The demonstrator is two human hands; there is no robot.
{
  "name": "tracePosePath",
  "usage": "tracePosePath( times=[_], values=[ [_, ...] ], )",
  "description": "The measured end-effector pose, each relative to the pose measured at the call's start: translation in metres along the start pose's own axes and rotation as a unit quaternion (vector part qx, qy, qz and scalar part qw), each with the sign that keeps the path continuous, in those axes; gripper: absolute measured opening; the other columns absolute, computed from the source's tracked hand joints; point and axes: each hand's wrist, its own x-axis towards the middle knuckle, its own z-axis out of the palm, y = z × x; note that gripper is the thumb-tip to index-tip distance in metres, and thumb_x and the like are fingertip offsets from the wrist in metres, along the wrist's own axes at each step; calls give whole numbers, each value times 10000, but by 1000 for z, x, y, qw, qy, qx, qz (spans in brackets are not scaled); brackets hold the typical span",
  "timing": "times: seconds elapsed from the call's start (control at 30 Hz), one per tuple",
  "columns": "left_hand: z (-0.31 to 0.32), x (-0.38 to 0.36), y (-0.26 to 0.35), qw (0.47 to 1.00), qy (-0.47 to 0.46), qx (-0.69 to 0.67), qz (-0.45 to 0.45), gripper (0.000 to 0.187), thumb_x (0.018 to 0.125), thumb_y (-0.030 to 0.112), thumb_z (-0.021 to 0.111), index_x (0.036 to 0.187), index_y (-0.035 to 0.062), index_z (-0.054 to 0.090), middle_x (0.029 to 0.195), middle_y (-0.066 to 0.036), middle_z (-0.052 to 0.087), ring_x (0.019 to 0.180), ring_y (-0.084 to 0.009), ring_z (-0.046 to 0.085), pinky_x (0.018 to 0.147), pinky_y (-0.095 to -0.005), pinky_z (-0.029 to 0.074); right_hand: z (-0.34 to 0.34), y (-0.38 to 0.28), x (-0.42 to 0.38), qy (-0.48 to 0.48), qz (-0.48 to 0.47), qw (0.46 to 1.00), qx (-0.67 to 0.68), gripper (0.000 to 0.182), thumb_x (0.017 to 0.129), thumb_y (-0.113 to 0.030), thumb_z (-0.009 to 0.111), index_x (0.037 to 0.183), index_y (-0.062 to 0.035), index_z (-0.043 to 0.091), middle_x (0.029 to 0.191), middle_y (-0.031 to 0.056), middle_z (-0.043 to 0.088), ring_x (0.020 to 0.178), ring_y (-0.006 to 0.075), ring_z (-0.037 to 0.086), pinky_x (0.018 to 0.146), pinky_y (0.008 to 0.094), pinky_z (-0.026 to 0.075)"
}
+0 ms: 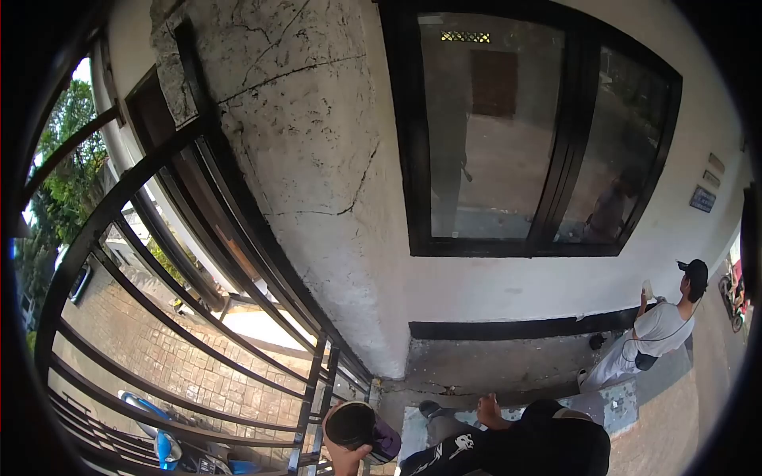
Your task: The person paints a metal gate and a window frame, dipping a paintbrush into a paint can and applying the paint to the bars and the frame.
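At the bottom of the head view, my left hand (341,458) is wrapped round a round container (386,441) with a dark top and a purple side. My right hand (490,411) is further right, raised from a dark sleeve, its fingers curled; what it holds, if anything, is too small to make out. Dark clothing with a white print (454,449) lies between the two hands. The container is beside a black metal railing (320,373).
A white wall (492,289) with a black-framed window (548,250) rises ahead, beside a cracked pillar (317,159). At right, a person in a white shirt (665,327) and black cap holds a pale object near the wall. A blue motorbike (167,448) is behind the railing.
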Motion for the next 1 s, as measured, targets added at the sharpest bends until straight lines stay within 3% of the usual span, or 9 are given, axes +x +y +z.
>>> tracePosePath(
  times=[0.07, 0.13, 0.17, 0.23, 0.3, 0.5, 0.7, 0.77, 1.0],
  values=[
    [3, -7, 4, 997, 82, 13, -7, 942, 537, 222, 843, 1356, -28, 450, 1202, -138, 615, 1104, -240, 608, 979, -368, 477, -18, -45, 13, 18, -67, 989, -127, 92, 881, -209, 593, 928, -130, 583, 920, 69, 579, 849, 262, 584, 767, 420, 491],
    [4, 1, -1, 995, 95, 12, 3, 940, 538, 221, 843, 1355, -28, 451, 1201, -138, 616, 1103, -240, 608, 978, -368, 478, -27, -79, 40, 39, -131, 959, -250, 75, 860, -179, 635, 900, -120, 611, 968, 93, 569, 852, 303, 577, 756, 415, 505],
    [6, 5, -3, 995, 100, 12, 8, 937, 540, 219, 843, 1355, -28, 451, 1200, -138, 616, 1102, -240, 609, 977, -369, 478, -30, -99, 59, 39, -137, 958, -250, 75, 860, -179, 635, 900, -120, 611, 968, 93, 569, 852, 303, 577, 756, 415, 505],
    [9, 9, -4, 994, 108, 16, 11, 932, 542, 215, 842, 1353, -28, 453, 1198, -138, 617, 1099, -240, 609, 975, -369, 480, -28, -125, 92, 14, -50, 982, -183, 165, 868, -139, 627, 1003, -46, 651, 1100, 221, 524, 987, 401, 574, 853, 485, 508],
    [10, 15, -6, 993, 112, 21, 12, 927, 544, 212, 842, 1352, -28, 455, 1196, -138, 618, 1096, -240, 610, 972, -369, 481, -34, -159, 119, 16, -7, 987, -158, 192, 871, -166, 630, 1013, -39, 657, 1085, 215, 547, 990, 403, 584, 876, 488, 501],
    [22, 48, -12, 992, 119, 29, 28, 912, 551, 201, 840, 1348, -27, 459, 1190, -137, 621, 1088, -239, 612, 966, -369, 484, -37, -200, 179, 5, -57, 987, -148, 226, 905, -245, 604, 967, -37, 666, 1086, 211, 608, 1008, 396, 598, 864, 482, 515],
    [23, 73, -16, 989, 136, 46, 35, 897, 558, 190, 839, 1344, -27, 464, 1184, -137, 624, 1081, -238, 615, 959, -369, 487, -35, -220, 196, -73, -94, 986, -121, 257, 884, -243, 622, 915, 4, 684, 900, 250, 658, 934, 433, 617, 836, 520, 515],
    [28, 85, -20, 990, 127, 46, 31, 892, 561, 187, 838, 1343, -26, 465, 1182, -137, 625, 1078, -238, 616, 957, -369, 489, -19, -209, 197, -66, -166, 980, -90, 262, 881, -244, 627, 918, 7, 690, 876, 242, 661, 899, 443, 624, 811, 515, 524],
    [25, 96, -22, 991, 118, 64, 10, 874, 569, 174, 836, 1338, -26, 471, 1174, -137, 629, 1069, -237, 618, 949, -370, 492, -11, -240, 200, -124, -211, 967, -69, 251, 912, -229, 626, 999, -7, 704, 1069, 207, 626, 948, 387, 636, 866, 440, 523]
  ],
)
